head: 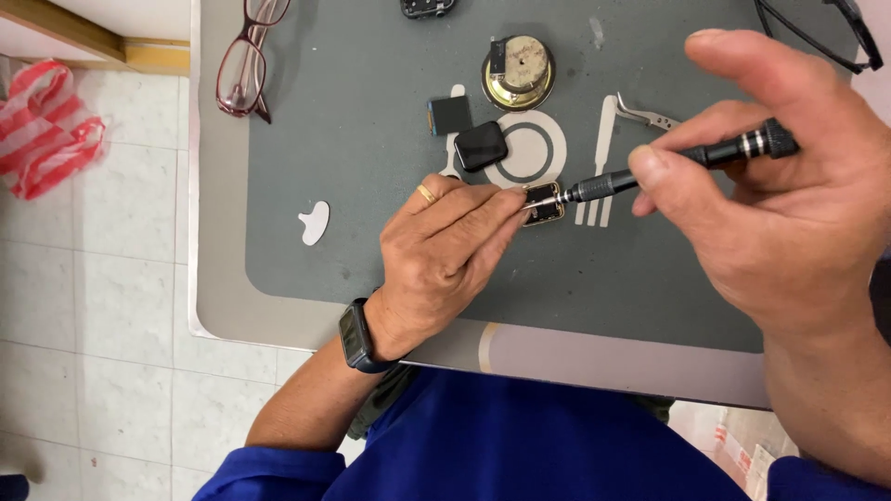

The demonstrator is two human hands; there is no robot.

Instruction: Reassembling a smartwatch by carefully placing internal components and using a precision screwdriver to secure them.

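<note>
My left hand (445,255) lies on the grey mat (343,186), its fingertips pinning a small gold-edged open watch case (546,206). A black precision screwdriver (677,162) is held in my right hand (780,186) between thumb and fingers, and its tip reaches into the case. Just above the case rests a black square watch screen (481,146). A smaller dark square part (450,115) sits beside it.
A round brass speaker (518,71) stands at the mat's top. Metal tweezers (645,116) lie right of it. Red-framed glasses (246,60) lie top left, black-framed glasses (817,37) top right. A red-striped plastic bag (46,125) is on the tiled floor.
</note>
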